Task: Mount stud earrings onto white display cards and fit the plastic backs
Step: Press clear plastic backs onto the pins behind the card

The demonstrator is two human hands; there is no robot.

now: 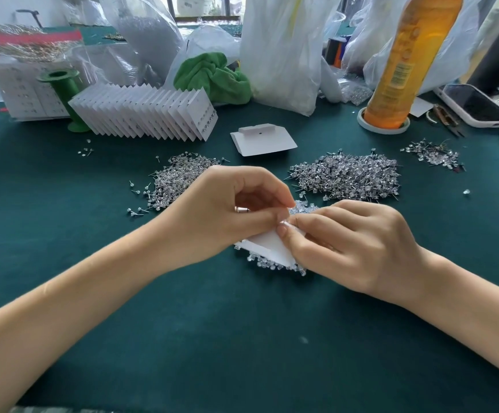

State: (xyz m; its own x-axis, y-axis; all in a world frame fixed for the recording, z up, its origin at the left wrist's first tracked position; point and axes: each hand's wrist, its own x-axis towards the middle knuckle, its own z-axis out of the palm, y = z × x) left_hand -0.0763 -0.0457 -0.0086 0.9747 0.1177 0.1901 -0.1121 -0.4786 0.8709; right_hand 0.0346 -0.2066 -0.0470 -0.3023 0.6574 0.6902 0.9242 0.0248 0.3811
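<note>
- We see a white display card (272,244) held low over the green table (242,338), tilted, right in the middle between both hands.
- Our left hand (227,210) has its fingers curled, thumb and fingertips pinching the card's upper edge; a ring shows on one finger.
- Our right hand (352,242) is curled too, its thumb and forefinger pinching at the same top edge of the card, touching the left hand's fingertips; what tiny piece it holds there, we cannot tell.
- Under and just beside the card lies a small heap of clear plastic backs (272,263), spreading out from below its lower edge and above it.
- Behind the left hand sits a pile of stud earrings (179,177); a larger second pile (346,177) lies behind the right hand, and a small third scatter (433,153) sits further right.
- Beyond these, a stack of blank cards (261,140) lies flat on the table.
- Further left, a fanned row of finished cards (152,111) stands on edge, leaning against a green spool (63,90).
- At the back we see a green cloth (212,77), white plastic bags (281,49), an orange bottle (403,64) and a phone (474,105) at the right.
</note>
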